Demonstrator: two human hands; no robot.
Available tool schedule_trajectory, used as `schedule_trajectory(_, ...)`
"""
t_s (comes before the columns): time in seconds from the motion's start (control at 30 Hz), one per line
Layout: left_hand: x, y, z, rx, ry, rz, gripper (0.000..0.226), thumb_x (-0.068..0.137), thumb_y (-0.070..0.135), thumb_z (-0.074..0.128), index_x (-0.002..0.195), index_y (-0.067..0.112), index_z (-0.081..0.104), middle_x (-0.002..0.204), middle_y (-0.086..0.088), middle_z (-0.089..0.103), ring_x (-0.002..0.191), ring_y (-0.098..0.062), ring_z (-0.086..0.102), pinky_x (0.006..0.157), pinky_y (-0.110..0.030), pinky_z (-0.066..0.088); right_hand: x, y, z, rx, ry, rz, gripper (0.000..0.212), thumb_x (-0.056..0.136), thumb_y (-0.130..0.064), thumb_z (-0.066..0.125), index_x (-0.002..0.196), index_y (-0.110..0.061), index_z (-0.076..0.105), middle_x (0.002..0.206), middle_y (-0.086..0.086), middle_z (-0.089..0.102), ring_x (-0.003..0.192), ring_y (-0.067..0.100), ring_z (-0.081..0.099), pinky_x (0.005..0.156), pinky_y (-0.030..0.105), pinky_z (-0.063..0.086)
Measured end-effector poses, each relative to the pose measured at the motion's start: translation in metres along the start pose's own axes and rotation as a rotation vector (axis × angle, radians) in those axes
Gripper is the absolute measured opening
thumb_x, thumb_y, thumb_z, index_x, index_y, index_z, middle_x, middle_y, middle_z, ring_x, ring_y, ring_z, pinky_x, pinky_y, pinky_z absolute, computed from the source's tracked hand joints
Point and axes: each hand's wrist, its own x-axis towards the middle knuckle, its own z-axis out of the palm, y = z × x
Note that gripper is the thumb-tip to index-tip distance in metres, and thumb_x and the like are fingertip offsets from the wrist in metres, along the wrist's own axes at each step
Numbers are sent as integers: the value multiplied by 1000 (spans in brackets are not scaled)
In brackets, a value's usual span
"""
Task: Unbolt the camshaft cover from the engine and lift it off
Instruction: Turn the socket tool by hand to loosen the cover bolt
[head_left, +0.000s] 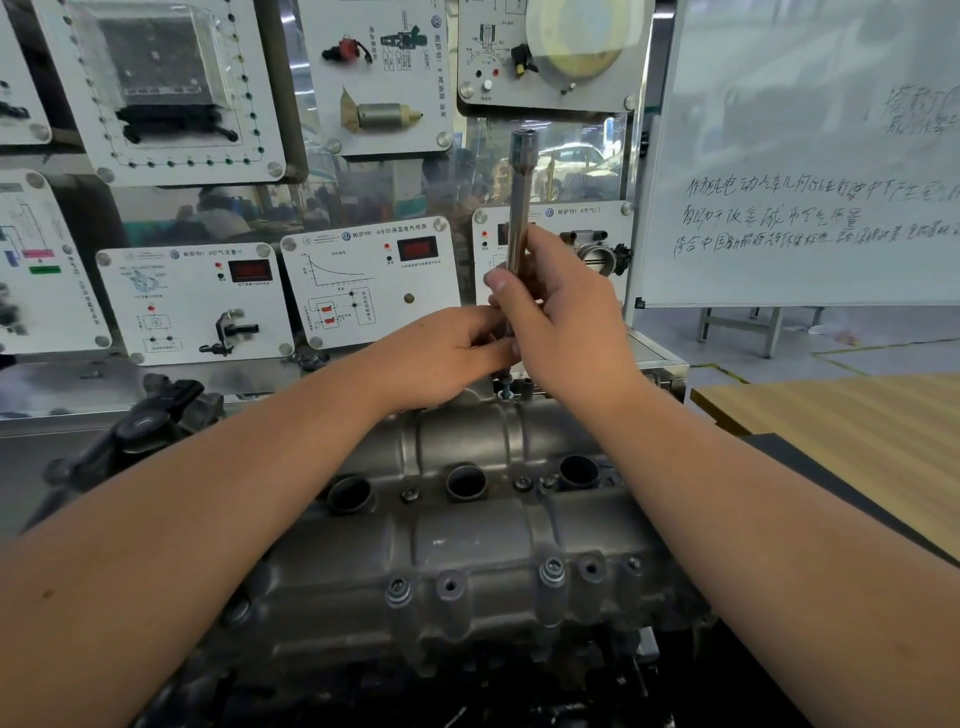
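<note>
Head view: left hand (441, 353) at 12 o'clock of the camshaft cover (467, 519), fingers pinching near the tool's lower end. Right hand (556, 317) just beside it, clamped around an upright extension bar (519, 202) over a far-edge bolt (505, 389). Cover lies below both hands.

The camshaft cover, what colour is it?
Dull grey bare metal, seen in the head view: camshaft cover.

Dull grey cast metal, rough and grimy, for the camshaft cover (467, 530). Polished, glossy steel for the tool shaft (518, 208). Pale matt wood grain on the bench top (857, 426).
</note>
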Motion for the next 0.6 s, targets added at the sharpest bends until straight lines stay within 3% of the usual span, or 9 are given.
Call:
schedule_trajectory(0.07, -1, 0, 1, -21, -5, -9, 36, 106, 46, 47, 127, 21, 62, 116, -6, 71, 108, -22, 66, 98, -49, 50, 0, -1, 0, 19, -16, 6, 9, 102, -17, 54, 108, -17, 61, 83, -11, 67, 81, 8, 65, 72, 27, 54)
schedule_trajectory(0.17, -2, 0, 1, -35, -13, -5, 36, 108, 44, 44, 132, 22, 59, 121, -7, 69, 113, -23, 64, 101, -49, 48, 0, 0, -1, 46, -60, 39, 19, 104, -19, 49, 118, -17, 61, 95, -6, 72, 87, 12, 68, 75, 40, 58)
schedule_trajectory(0.23, -2, 0, 1, -17, -12, 2, 35, 108, 43, 45, 131, 21, 60, 119, -7, 70, 110, -24, 65, 98, -48, 50, 0, -1, 0, 58, -74, 40, 31, 104, -20, 49, 134, -21, 54, 97, -17, 71, 95, 5, 68, 81, 29, 58)
schedule_trajectory(0.3, -1, 0, 0, 10, -2, 12, 32, 107, 43, 47, 129, 24, 60, 115, -3, 71, 105, -20, 67, 95, -43, 51, 0, -1, 0, 45, -59, 47, 43, 103, -23, 55, 145, -19, 46, 101, -17, 71, 97, 2, 67, 82, 14, 52)
schedule_trajectory(0.37, -1, 0, -1, 12, 6, 18, 32, 106, 44, 50, 127, 23, 61, 114, -1, 72, 104, -19, 67, 94, -44, 52, 1, 0, 0, -9, -8, 40, 41, 100, -25, 61, 139, -15, 54, 100, -10, 71, 92, 4, 66, 81, 16, 52)
schedule_trajectory(0.43, 0, 1, 0, 4, 11, 17, 35, 105, 45, 51, 127, 19, 61, 115, -5, 71, 107, -24, 67, 96, -50, 51, 1, 0, -1, -43, 27, 0, 18, 99, -21, 60, 115, -12, 64, 82, -13, 65, 79, 5, 61, 73, 20, 50)
schedule_trajectory(0.5, 0, 0, 0, -11, 9, 17, 36, 105, 46, 50, 127, 20, 61, 117, -7, 71, 108, -24, 66, 97, -49, 51, 1, 0, -1, -53, 4, -16, 5, 101, -18, 57, 97, -16, 61, 70, -11, 58, 68, 8, 56, 63, 17, 43)
schedule_trajectory(0.6, -2, -1, 1, -60, 0, 13, 34, 107, 46, 46, 129, 24, 60, 120, -3, 70, 112, -20, 64, 100, -41, 49, 1, -1, -2, -38, -43, -15, 16, 103, -17, 52, 115, -16, 62, 81, -7, 69, 69, 8, 62, 64, 21, 47)
